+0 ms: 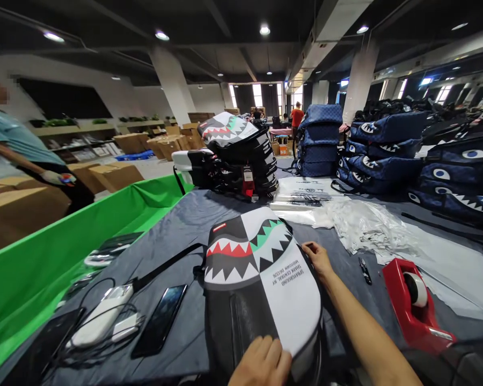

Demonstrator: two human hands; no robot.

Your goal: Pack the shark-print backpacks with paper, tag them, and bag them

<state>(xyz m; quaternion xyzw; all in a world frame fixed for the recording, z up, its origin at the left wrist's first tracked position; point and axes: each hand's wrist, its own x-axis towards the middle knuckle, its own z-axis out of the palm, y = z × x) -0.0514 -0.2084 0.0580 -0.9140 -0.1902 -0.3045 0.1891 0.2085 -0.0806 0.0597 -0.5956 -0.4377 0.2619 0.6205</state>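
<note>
A black, grey and white backpack [261, 268] with a red and green shark-mouth print lies on the dark table in front of me, its lettering upside down. My left hand [261, 362] is at its near end, fingers curled against the front; whatever it grips is hidden. At the backpack's upper right edge is my right hand [316, 257], its thumb and fingertips pinched together beside the bag. What is between those fingertips is too small to make out. A black strap [167, 265] stretches from the bag's left side across the table.
Left are a phone [160, 320], a white device with cables [102, 316] and a green-lined bin [145, 201]. Right are a red tape dispenser [416, 308], a marker [364, 271] and clear plastic bags [370, 225]. Stacked backpacks [245, 155] stand behind; a person walks at far left.
</note>
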